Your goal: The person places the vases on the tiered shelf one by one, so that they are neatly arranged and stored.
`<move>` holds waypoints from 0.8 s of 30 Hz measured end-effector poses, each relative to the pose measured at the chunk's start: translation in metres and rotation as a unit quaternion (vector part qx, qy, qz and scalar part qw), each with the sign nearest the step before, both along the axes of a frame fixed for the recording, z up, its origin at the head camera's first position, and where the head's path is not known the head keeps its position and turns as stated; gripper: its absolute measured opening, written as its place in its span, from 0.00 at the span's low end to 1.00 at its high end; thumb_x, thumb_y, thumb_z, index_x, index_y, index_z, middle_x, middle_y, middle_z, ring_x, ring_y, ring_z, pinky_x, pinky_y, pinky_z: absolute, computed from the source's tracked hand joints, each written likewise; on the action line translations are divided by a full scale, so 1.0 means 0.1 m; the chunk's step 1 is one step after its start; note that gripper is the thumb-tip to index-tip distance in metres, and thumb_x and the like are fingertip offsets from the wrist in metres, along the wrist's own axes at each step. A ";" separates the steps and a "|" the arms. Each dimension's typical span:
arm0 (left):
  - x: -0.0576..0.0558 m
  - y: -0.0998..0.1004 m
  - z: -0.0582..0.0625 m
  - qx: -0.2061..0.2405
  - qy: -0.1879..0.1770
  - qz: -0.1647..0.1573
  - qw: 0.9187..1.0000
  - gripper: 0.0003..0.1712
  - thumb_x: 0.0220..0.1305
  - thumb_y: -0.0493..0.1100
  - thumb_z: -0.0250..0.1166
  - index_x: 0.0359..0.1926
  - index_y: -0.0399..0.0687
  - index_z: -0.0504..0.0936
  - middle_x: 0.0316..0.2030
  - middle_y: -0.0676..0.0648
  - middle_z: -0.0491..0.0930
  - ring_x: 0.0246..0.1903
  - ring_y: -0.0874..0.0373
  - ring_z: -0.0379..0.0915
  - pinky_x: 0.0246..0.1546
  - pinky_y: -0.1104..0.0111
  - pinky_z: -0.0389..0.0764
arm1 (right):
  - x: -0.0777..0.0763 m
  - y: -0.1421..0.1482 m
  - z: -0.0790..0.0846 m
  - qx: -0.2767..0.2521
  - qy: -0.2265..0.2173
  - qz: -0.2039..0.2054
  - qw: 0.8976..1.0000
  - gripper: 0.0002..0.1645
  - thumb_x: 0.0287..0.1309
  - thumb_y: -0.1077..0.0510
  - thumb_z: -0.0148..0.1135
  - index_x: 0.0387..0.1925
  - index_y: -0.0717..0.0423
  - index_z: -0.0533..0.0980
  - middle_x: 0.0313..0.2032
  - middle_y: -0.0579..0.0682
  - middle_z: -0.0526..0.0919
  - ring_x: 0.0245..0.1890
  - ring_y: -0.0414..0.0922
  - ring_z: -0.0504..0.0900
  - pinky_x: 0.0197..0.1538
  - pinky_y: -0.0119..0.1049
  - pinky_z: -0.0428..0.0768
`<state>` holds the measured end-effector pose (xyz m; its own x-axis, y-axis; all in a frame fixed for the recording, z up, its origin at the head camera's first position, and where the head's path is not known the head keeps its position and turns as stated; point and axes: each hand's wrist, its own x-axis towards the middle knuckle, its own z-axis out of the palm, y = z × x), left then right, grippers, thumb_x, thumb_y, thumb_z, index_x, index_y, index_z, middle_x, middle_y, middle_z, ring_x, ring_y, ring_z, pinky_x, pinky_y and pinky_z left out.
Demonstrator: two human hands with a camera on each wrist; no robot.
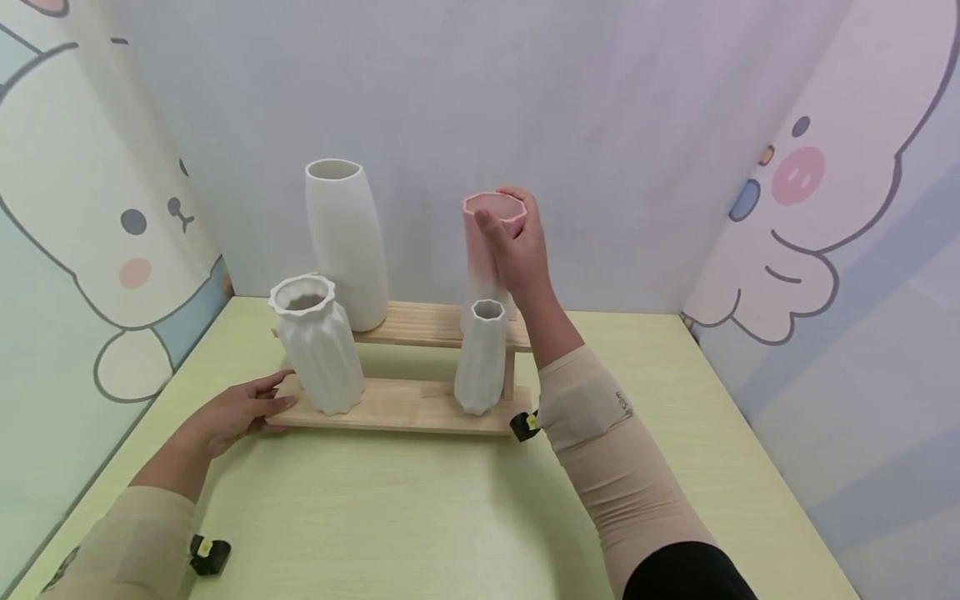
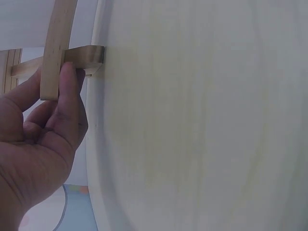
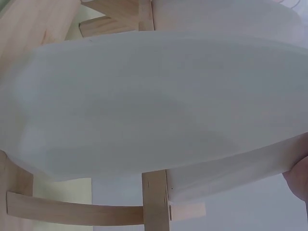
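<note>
A two-tier wooden stand (image 1: 408, 406) bears several vases. At the left end of its lower board, my left hand (image 1: 242, 410) pinches the wood between thumb and fingers; the left wrist view shows that board end (image 2: 53, 67) in its grip. My right hand (image 1: 523, 254) grips the upper part of a pink-and-white vase (image 1: 480, 246), thumb at the rim, on the right of the upper board. In front of it, a slim white vase (image 1: 482, 358) stands on the lower board and fills much of the right wrist view. The pink vase's base is partly hidden behind it.
A tall white vase (image 1: 347, 242) stands at the upper board's left. Below it, a fluted white vase (image 1: 318, 350) leans slightly on the lower board, near my left hand. The pale table (image 1: 360, 517) ends at a grey back wall (image 1: 420, 100), with cartoon-printed panels on both sides.
</note>
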<state>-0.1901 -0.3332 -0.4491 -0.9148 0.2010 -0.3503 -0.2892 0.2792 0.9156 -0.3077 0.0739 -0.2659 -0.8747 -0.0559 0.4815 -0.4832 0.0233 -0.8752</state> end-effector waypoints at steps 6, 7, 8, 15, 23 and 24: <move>0.01 0.00 0.02 -0.009 0.007 0.002 1.000 0.49 0.69 0.49 0.62 0.78 0.46 0.41 0.73 0.26 0.42 0.43 0.66 0.76 0.48 0.65 0.85 | -0.01 0.01 0.00 0.006 0.002 -0.006 1.000 0.59 0.36 0.17 0.65 0.65 0.43 0.63 0.53 0.51 0.75 0.44 0.49 0.78 0.40 0.39 0.87; 0.01 0.00 0.02 -0.011 0.008 0.002 1.000 0.49 0.69 0.49 0.62 0.78 0.47 0.41 0.73 0.26 0.42 0.43 0.66 0.76 0.48 0.66 0.86 | -0.01 0.01 0.00 0.007 0.003 -0.007 1.000 0.59 0.36 0.17 0.65 0.65 0.43 0.63 0.53 0.51 0.75 0.44 0.49 0.78 0.40 0.39 0.87; 0.00 0.00 0.03 -0.013 0.008 0.001 1.000 0.49 0.69 0.49 0.62 0.78 0.47 0.41 0.73 0.26 0.40 0.43 0.67 0.76 0.47 0.66 0.86 | -0.01 0.01 0.00 0.009 0.003 -0.008 1.000 0.59 0.36 0.17 0.65 0.65 0.43 0.64 0.52 0.51 0.75 0.44 0.48 0.78 0.40 0.39 0.87; 0.00 0.01 0.03 -0.012 -0.001 -0.003 1.000 0.51 0.68 0.49 0.64 0.78 0.46 0.40 0.73 0.25 0.30 0.45 0.67 0.76 0.48 0.64 0.85 | -0.01 0.02 0.00 0.018 0.005 -0.002 1.000 0.61 0.35 0.16 0.65 0.66 0.44 0.62 0.53 0.51 0.75 0.45 0.49 0.78 0.41 0.39 0.87; 0.00 -0.01 0.04 -0.041 -0.006 -0.005 0.999 0.51 0.67 0.50 0.64 0.78 0.45 0.41 0.73 0.23 0.38 0.47 0.62 0.76 0.49 0.63 0.86 | 0.03 0.07 -0.09 0.028 0.000 0.014 1.000 0.67 0.37 0.17 0.64 0.73 0.42 0.52 0.58 0.52 0.72 0.51 0.47 0.75 0.47 0.40 0.84; 0.00 -0.01 0.04 -0.050 -0.002 -0.007 0.999 0.52 0.67 0.51 0.64 0.78 0.45 0.41 0.73 0.23 0.40 0.47 0.61 0.76 0.48 0.62 0.86 | 0.03 0.09 -0.11 0.026 0.001 0.017 1.000 0.67 0.38 0.17 0.63 0.73 0.42 0.51 0.58 0.52 0.73 0.51 0.47 0.75 0.48 0.40 0.84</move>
<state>-0.1897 -0.3344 -0.4452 -0.9107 0.1772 -0.3732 -0.2889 0.3725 0.8819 -0.3045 0.0831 -0.2771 -0.8703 -0.1114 0.4797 -0.4871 0.0518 -0.8718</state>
